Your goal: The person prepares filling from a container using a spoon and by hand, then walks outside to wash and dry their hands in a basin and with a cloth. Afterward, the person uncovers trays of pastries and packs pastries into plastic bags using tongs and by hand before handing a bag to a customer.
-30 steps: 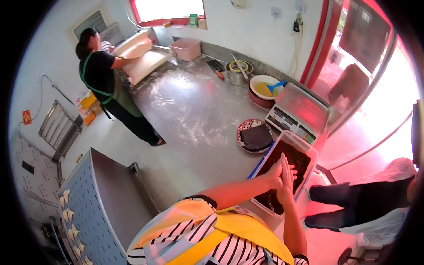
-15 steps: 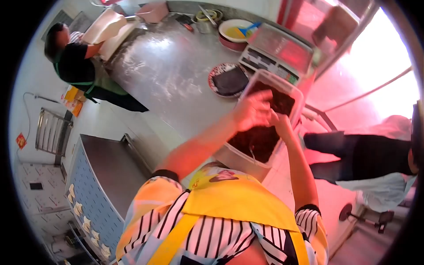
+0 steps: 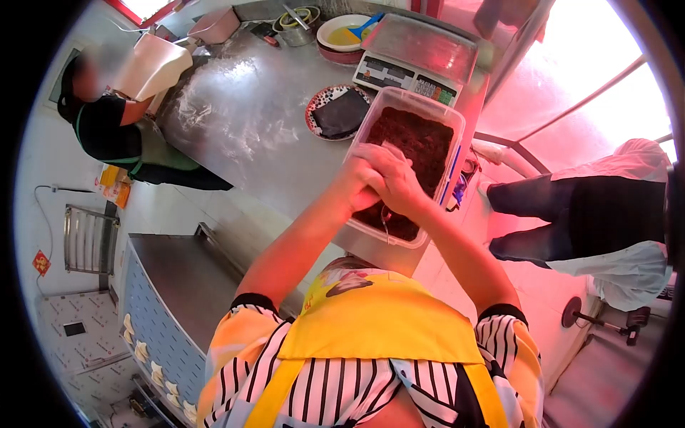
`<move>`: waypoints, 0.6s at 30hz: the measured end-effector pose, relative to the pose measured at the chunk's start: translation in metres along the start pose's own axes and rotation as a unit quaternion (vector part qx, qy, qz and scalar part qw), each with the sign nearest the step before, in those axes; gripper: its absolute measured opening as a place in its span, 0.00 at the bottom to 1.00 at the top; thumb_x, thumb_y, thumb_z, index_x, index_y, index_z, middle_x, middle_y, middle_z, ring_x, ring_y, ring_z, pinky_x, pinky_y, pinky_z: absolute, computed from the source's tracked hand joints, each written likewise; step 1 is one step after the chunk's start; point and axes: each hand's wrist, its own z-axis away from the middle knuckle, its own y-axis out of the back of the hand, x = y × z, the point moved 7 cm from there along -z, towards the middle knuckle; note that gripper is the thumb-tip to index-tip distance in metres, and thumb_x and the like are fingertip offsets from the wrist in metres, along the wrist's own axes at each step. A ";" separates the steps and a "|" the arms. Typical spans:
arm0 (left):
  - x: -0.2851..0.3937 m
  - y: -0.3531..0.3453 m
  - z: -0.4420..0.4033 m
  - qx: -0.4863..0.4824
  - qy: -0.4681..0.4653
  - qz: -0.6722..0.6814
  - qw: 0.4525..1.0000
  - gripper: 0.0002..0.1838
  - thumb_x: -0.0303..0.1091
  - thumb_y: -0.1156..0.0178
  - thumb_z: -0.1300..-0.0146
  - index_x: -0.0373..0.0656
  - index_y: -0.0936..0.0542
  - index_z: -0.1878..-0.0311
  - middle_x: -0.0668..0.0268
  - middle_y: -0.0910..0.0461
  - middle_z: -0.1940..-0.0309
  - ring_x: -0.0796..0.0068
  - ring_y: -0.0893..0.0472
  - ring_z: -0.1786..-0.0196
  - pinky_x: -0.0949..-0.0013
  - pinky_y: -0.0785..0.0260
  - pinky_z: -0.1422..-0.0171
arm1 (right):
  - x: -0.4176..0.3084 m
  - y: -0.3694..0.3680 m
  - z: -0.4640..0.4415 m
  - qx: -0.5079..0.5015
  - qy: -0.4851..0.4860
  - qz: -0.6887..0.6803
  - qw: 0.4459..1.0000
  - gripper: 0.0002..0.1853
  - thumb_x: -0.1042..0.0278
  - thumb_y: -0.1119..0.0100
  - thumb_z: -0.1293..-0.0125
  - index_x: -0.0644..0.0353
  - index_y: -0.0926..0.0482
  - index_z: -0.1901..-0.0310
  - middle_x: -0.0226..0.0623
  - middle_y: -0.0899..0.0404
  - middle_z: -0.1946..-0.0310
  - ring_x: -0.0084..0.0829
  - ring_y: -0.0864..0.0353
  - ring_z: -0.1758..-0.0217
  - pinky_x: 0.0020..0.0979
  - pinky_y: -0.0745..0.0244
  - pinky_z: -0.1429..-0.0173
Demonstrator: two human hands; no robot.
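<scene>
Both of my hands meet above a clear plastic tub (image 3: pixel 457 135) of dark brown crumbly filling (image 3: pixel 417 135). My left hand (image 3: pixel 353 182) comes from the left with its fingers bent against the other hand. Over it, from the right, lies my right hand (image 3: pixel 396 178), its fingers folded together with the left ones. Whether anything sits between the palms is hidden. A thin metal utensil (image 3: pixel 386 216) rests in the filling just below the hands. Left of the tub, a patterned red and white plate (image 3: pixel 312 123) bears a dark flat slab (image 3: pixel 341 114).
Behind the tub is a scale (image 3: pixel 421 53), with a white bowl (image 3: pixel 342 32) beside it. At the far left a person (image 3: pixel 107 132) handles a dough sheet (image 3: pixel 153 68) by the metal table (image 3: pixel 250 135). Another person (image 3: pixel 606 217) is at the right. A tray (image 3: pixel 168 321) holds dough pieces.
The view has shifted, and the scene sits differently in it. My hands went from pressed palms, to partly apart, to clasped over the tub. The person at the left has lifted the dough sheet.
</scene>
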 end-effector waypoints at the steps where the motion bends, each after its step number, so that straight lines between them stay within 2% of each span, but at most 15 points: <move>1: -0.007 0.003 -0.001 -0.029 0.057 0.055 0.996 0.23 0.31 0.50 0.36 0.47 0.35 0.36 0.62 0.29 0.46 0.68 0.27 0.47 0.64 0.32 0.45 | 0.018 -0.010 0.006 -0.008 0.028 0.062 0.998 0.16 0.65 0.43 0.43 0.55 0.22 0.53 0.40 0.20 0.63 0.40 0.22 0.56 0.33 0.30 0.45; 3: 0.030 -0.032 0.024 0.029 -0.001 0.066 0.997 0.21 0.33 0.51 0.35 0.47 0.34 0.38 0.63 0.29 0.48 0.69 0.26 0.50 0.63 0.31 0.48 | 0.093 -0.014 0.021 -0.143 -0.105 0.202 0.963 0.17 0.63 0.41 0.44 0.59 0.22 0.53 0.42 0.20 0.61 0.41 0.22 0.53 0.35 0.29 0.46; 5: 0.043 -0.035 0.044 0.075 -0.040 0.028 0.996 0.20 0.35 0.49 0.36 0.45 0.32 0.40 0.62 0.29 0.48 0.68 0.25 0.50 0.59 0.30 0.49 | 0.095 0.007 0.033 -0.107 -0.189 0.059 0.974 0.19 0.65 0.40 0.45 0.62 0.24 0.52 0.46 0.21 0.59 0.42 0.22 0.50 0.35 0.29 0.47; 7: 0.032 -0.005 0.031 0.113 -0.069 -0.056 0.990 0.20 0.39 0.46 0.37 0.43 0.30 0.43 0.61 0.29 0.45 0.65 0.25 0.47 0.55 0.29 0.48 | 0.055 0.023 0.022 0.021 -0.152 0.057 0.987 0.18 0.66 0.40 0.46 0.62 0.23 0.53 0.48 0.22 0.56 0.43 0.24 0.48 0.35 0.30 0.45; 9: -0.013 0.031 0.023 0.125 0.040 0.068 0.989 0.19 0.34 0.46 0.38 0.43 0.30 0.43 0.63 0.28 0.46 0.67 0.27 0.46 0.60 0.30 0.46 | -0.012 0.020 0.015 0.063 0.060 0.055 0.995 0.18 0.66 0.39 0.46 0.62 0.24 0.53 0.47 0.24 0.54 0.46 0.26 0.47 0.36 0.31 0.45; 11: -0.059 0.043 0.010 -0.004 0.036 0.063 0.997 0.16 0.33 0.47 0.38 0.43 0.29 0.46 0.64 0.28 0.48 0.69 0.28 0.45 0.64 0.31 0.44 | -0.042 -0.014 0.025 -0.081 0.200 0.056 0.975 0.20 0.62 0.38 0.46 0.63 0.26 0.54 0.45 0.25 0.56 0.47 0.27 0.48 0.38 0.31 0.45; 13: -0.097 0.042 0.014 -0.140 0.050 0.053 0.988 0.14 0.32 0.49 0.37 0.43 0.28 0.49 0.66 0.27 0.49 0.70 0.28 0.44 0.69 0.32 0.43 | -0.054 -0.031 0.042 -0.097 0.196 0.082 0.972 0.21 0.60 0.37 0.49 0.63 0.28 0.57 0.43 0.25 0.63 0.44 0.24 0.57 0.37 0.27 0.55; 14: -0.085 0.008 0.035 -0.216 0.061 0.101 0.969 0.13 0.33 0.51 0.36 0.42 0.28 0.49 0.64 0.27 0.49 0.68 0.28 0.44 0.66 0.32 0.40 | -0.056 -0.033 0.046 -0.115 0.197 0.089 0.969 0.20 0.61 0.37 0.50 0.63 0.28 0.59 0.42 0.25 0.67 0.43 0.23 0.61 0.37 0.27 0.60; 16: -0.059 -0.049 0.070 -0.207 0.123 0.139 0.960 0.14 0.34 0.55 0.34 0.39 0.29 0.49 0.60 0.28 0.48 0.65 0.28 0.43 0.60 0.34 0.37 | -0.053 -0.029 0.052 -0.155 0.193 0.107 0.963 0.18 0.61 0.37 0.52 0.62 0.29 0.64 0.39 0.27 0.73 0.40 0.23 0.69 0.36 0.27 0.68; 18: -0.055 -0.051 0.087 -0.030 0.228 0.118 0.966 0.15 0.33 0.57 0.33 0.37 0.30 0.49 0.57 0.29 0.47 0.61 0.28 0.43 0.55 0.36 0.35 | -0.044 -0.021 0.052 -0.161 0.212 0.121 0.956 0.15 0.63 0.38 0.53 0.61 0.31 0.67 0.37 0.28 0.77 0.38 0.23 0.75 0.34 0.29 0.74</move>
